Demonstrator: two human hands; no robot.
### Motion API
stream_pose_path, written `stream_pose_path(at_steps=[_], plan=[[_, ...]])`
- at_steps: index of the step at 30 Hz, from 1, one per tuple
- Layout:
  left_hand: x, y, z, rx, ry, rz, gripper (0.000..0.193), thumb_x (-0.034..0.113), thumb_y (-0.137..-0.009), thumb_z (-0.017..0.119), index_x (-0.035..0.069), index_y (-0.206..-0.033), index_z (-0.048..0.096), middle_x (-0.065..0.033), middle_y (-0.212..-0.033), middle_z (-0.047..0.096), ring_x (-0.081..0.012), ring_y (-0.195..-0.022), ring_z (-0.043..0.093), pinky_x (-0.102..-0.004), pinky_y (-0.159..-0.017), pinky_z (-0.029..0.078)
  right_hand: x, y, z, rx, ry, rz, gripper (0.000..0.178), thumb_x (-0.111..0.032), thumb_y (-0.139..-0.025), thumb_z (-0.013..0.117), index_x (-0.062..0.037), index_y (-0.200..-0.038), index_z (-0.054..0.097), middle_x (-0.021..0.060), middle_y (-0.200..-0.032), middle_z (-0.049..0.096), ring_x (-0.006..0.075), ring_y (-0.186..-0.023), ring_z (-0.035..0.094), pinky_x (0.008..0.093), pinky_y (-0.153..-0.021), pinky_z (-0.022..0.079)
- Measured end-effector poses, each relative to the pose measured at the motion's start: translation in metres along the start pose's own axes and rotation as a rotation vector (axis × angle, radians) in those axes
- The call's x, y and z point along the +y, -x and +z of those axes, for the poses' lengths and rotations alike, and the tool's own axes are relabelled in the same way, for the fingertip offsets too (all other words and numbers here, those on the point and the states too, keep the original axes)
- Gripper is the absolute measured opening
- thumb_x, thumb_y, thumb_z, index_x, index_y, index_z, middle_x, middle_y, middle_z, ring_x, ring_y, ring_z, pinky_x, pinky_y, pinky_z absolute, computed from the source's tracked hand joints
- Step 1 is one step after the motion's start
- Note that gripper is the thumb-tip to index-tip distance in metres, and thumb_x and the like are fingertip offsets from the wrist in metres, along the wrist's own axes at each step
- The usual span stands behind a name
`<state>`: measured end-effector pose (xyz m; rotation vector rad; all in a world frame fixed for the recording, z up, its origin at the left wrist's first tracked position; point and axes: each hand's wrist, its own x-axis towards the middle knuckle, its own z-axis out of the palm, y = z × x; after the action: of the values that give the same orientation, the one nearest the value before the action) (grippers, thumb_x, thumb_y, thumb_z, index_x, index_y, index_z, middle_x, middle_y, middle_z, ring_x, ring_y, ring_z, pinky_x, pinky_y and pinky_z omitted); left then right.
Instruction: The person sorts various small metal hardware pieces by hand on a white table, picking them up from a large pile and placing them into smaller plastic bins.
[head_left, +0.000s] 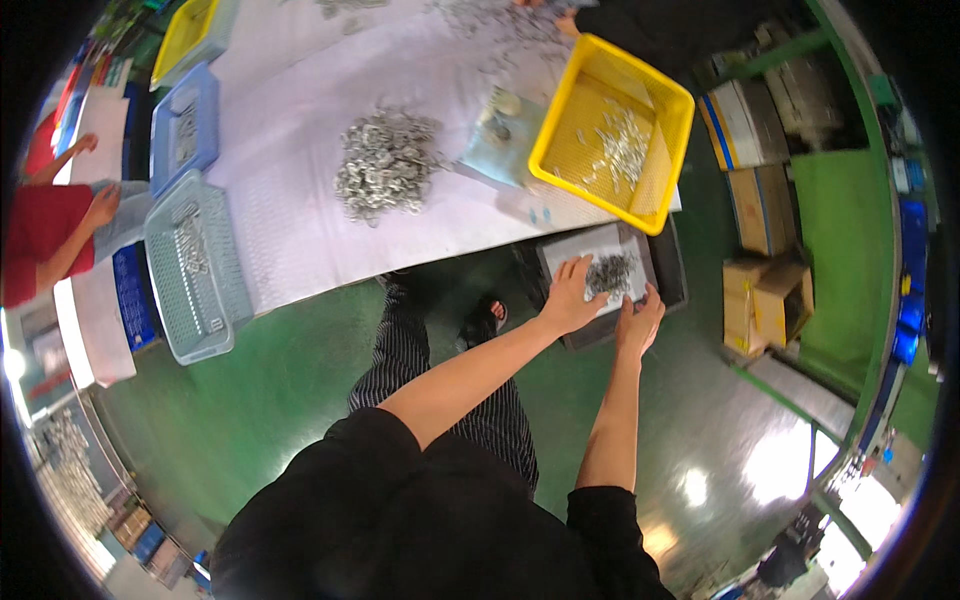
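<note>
My left hand [572, 297] reaches over a dark grey bin [672, 268] below the table's front edge at the right. Its fingers are stretched out along the left side of a heap of small dark metal pieces [610, 273]. That heap lies on a white sheet [570, 247] inside the bin. Close to the heap's near right side is my right hand [640, 322], its thumb and fingers apart. Nothing shows in either hand, though some fingertips are partly hidden against the heap. The pieces are too small to name.
On the white-covered table [290, 130] lies a pile of silvery metal hooks [385, 165]. A yellow basket [560, 112] with small pale pieces overhangs the bin. Blue-grey baskets [222, 300] line the left edge. People sit left and far right. Cardboard boxes [760, 300] stand at right.
</note>
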<state>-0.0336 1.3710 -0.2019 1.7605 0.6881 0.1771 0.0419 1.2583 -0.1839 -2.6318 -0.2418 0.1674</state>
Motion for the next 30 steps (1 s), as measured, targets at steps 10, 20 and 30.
stream_pose_path(at_steps=[10,20,30], plan=[[-0.101,0.009,-0.288,0.803,-0.115,-0.266,0.038,0.010,-0.080,0.060,0.007,-0.118,0.052,-0.0124,-0.117,0.054,-0.0268,-0.107,0.051,-0.0345,-0.086,0.043,-0.247,0.036,0.135,-0.791,-0.305,-0.377,0.071,-0.028,-0.069,0.075,-0.0101,-0.128,0.041,0.0174,-0.127,0.041,0.0345,-0.112,0.046,0.0401,-0.092,0.040],[-0.141,-0.087,-0.384,0.524,-0.089,-0.296,0.035,0.021,-0.085,0.055,0.003,-0.115,0.054,-0.0183,-0.110,0.057,-0.0346,-0.104,0.051,-0.0409,-0.089,0.041,-0.358,0.066,0.231,-0.439,-0.015,-0.269,0.108,-0.034,-0.056,0.084,-0.0133,-0.140,0.020,0.0278,-0.137,0.021,0.0473,-0.123,0.026,0.0536,-0.097,0.032],[-0.127,-0.089,-0.478,0.482,0.607,-0.570,0.045,0.038,-0.095,0.039,0.005,-0.122,0.054,-0.0120,-0.116,0.058,-0.0208,-0.106,0.054,-0.0329,-0.082,0.044,-0.461,0.045,0.235,-0.461,-0.484,-0.497,0.043,-0.004,-0.063,0.067,-0.0078,-0.105,0.056,0.0101,-0.103,0.055,0.0285,-0.096,0.055,0.0359,-0.083,0.044]])
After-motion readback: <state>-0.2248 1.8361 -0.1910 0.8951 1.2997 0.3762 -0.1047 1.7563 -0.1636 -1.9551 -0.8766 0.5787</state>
